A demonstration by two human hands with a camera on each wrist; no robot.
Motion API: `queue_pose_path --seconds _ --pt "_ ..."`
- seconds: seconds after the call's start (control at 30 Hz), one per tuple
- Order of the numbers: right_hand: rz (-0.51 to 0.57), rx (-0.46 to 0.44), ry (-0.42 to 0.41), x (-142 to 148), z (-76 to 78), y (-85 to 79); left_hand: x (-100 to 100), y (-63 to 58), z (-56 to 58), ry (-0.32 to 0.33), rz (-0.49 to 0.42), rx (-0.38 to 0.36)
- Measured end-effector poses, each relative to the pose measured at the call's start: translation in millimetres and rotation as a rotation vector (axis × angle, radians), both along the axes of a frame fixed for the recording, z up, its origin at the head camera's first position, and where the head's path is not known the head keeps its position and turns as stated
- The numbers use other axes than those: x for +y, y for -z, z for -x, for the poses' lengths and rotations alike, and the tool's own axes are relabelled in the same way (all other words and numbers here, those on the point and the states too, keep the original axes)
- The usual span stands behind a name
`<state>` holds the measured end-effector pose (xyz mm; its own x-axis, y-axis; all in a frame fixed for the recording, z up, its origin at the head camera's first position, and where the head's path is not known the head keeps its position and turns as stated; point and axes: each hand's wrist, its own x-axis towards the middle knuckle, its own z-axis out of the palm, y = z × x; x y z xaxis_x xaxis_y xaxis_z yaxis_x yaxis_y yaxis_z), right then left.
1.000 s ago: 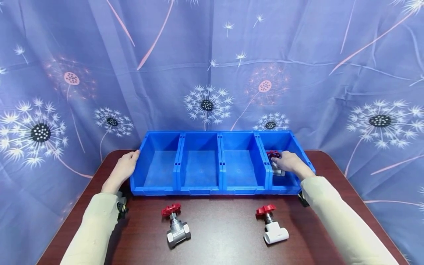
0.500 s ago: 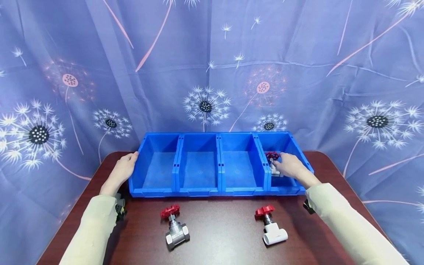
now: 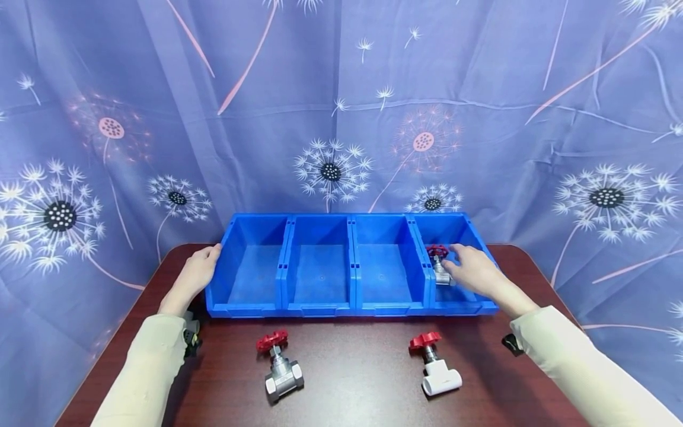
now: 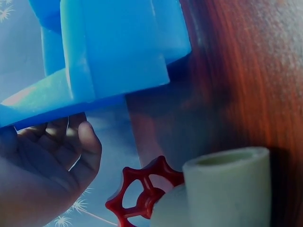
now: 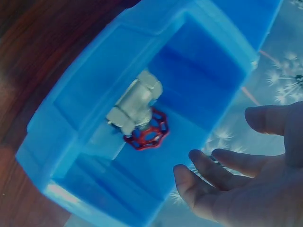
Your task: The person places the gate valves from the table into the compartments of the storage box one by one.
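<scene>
The person's two hands at a blue four-compartment bin (image 3: 322, 309) on a dark wood-grain desk (image 3: 352, 367). Right hand (image 3: 472, 270): spread, thumb well apart from the loosely bent fingers, holding nothing; it hangs over the rightmost compartment. Just to its left, within that compartment and apart from the fingers, lies a metal gate valve (image 3: 441, 275) with a red handwheel. Left hand (image 3: 196, 273): fingers bent against the bin's outer left side; their tips are partly hidden, so whether they grip or merely touch cannot be told. Nearer the person than the hands lie a second metal valve (image 3: 284, 376), to the right of the left hand, and a white plastic valve (image 3: 440, 375), to the left of the right forearm. Close by the left wrist, a red handwheel (image 4: 147, 198) and pale pipe end (image 4: 227, 189) are partly visible.
</scene>
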<state>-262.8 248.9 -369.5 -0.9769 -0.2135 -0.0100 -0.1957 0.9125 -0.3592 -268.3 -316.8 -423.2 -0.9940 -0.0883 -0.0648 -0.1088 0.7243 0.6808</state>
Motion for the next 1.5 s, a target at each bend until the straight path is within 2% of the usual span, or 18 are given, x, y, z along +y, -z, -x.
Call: queue_pose_path --seconds 0.17,0.3,0.8,0.93,1.17,1.37,1.5 --pt "0.054 0.008 -0.015 -5 -11.1 -8.0 -1 -1.1 0.0 0.000 0.000 -0.002" --pt "0.089 0.010 -0.027 -6 -20.1 -13.1 0 -2.1 0.8 -0.008 0.000 0.025" --pt "0.236 -0.002 -0.071 -14 -52.0 -23.5 -1 -1.4 0.1 -0.016 0.002 0.033" --pt "0.298 -0.063 -0.074 -11 -57.4 -18.8 0 0.4 -0.6 -0.013 -0.007 0.016" --pt "0.562 -0.286 -0.063 -6 -61.2 -5.2 -1 1.7 -1.9 -0.013 0.003 0.029" --pt "0.611 -0.362 -0.025 -3 -67.6 13.5 -2 0.3 -0.8 -0.021 0.009 0.045" --pt "0.630 -0.379 0.002 1 -73.5 26.5 -2 -0.3 -0.5 -0.022 0.007 0.039"
